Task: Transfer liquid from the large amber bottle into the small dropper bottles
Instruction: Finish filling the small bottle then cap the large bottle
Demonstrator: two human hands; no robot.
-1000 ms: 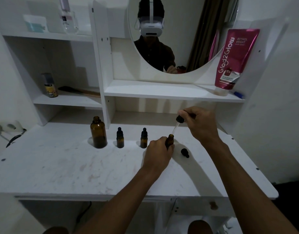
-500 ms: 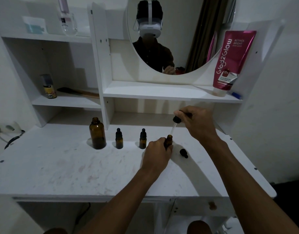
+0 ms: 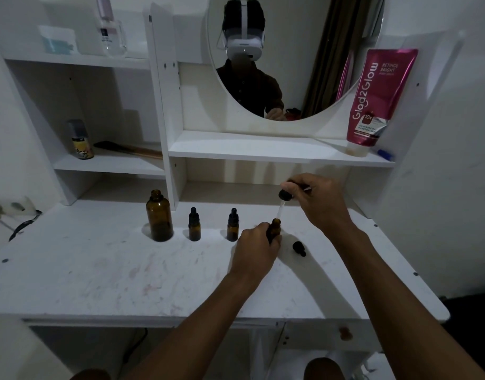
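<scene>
Head view shows my left grip [image 3: 256, 249] curled round a small open amber glass dropper bottle [image 3: 274, 228], pinning it upright on the white bench [image 3: 98, 270] just right of centre so it cannot tip. My right grip [image 3: 318, 201] pinches the black rubber bulb of a glass-stemmed dropper [image 3: 285, 194], with the tip held at the bottle's mouth, I judge so the liquid goes straight in. The large amber glass bottle [image 3: 159, 215] stands uncapped left of centre. A capped small amber dropper bottle [image 3: 194, 224] and its capped twin [image 3: 232, 224] stand between it and my hands. A loose black dropper cap [image 3: 299, 248] lies just right of the held bottle, out of the way. Against a second ago little differs: the stem stands slightly more upright, and the row is unmoved.
</scene>
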